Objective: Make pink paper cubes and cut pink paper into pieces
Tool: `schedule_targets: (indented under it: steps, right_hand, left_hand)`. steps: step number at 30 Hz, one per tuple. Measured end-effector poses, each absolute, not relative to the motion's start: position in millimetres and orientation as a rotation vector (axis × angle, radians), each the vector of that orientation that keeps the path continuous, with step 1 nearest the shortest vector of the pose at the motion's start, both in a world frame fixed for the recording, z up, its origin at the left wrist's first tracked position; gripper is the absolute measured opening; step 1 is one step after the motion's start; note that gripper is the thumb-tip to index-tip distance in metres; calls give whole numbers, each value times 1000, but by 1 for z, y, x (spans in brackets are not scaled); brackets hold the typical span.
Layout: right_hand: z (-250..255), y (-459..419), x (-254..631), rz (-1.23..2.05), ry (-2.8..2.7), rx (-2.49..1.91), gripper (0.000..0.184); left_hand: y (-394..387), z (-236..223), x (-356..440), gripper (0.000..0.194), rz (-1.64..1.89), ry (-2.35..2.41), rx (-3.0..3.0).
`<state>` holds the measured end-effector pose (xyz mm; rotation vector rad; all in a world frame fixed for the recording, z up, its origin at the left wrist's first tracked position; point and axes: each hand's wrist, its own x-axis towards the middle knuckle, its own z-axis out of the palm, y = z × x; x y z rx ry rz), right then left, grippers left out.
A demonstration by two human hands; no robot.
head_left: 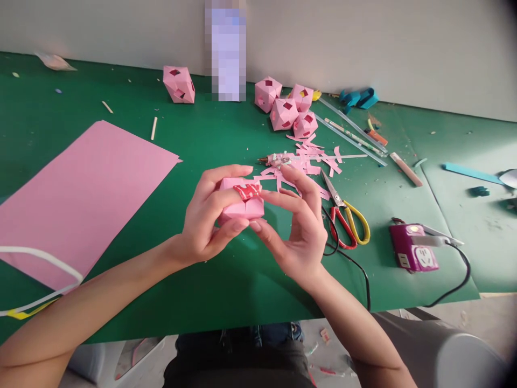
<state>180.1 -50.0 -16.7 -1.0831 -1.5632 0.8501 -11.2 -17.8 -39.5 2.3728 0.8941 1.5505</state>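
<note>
A small pink folded-paper piece (247, 209) is held above the front middle of the table. My left hand (210, 213) grips it from the left, thumb below and fingers over the top. A red and white patterned strip (247, 192), which looks like a bandage, wraps my left index finger. At the piece's right edge my right hand (301, 226) pinches with thumb and index finger, the other fingers curled loosely. The inside of the piece is hidden. Just beyond my hands lie a glue gun (278, 159) and cut pink paper strips (313, 167).
Scissors (343, 210) with red and yellow handles lie right of my hands, beside a black cord (365, 277). Further right is a purple power socket (412, 248). Pink paper sheets (89, 194) cover the left. Several pink paper polyhedra (284, 114) stand near the wall.
</note>
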Motion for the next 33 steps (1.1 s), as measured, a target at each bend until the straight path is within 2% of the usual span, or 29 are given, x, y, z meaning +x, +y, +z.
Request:
schedule_targets:
  steps: [2,4,8,10,18,25,33]
  right_hand:
    - [-15,-48,184,810,-1571,-1105,39]
    - [-12,-46,187,914,-1478,-1143,40]
    - [-8,-43,191,1571,-1243,-1027,32]
    - [-8,-42,190,1736,-1180,-915,30]
    - [-8,-46,183,1476,-1253,-920,19]
    - [-6,-48,177,1826,-1045,-755,15]
    - [-9,-47,179,1784,-1083,-814,13]
  left_hand:
    - [-16,-39,-13,43,1540,855,2411]
    - [-13,-38,-16,44,1592,819,2449]
    - [-12,-35,-22,28,1688,803,2408]
    - [-13,-33,-22,25,1673,794,2348]
    - [-21,-27,-15,17,1556,851,2294]
    - [-26,-24,-10,11,1536,812,2224]
    - [-28,-18,-10,8,1539,779,2206]
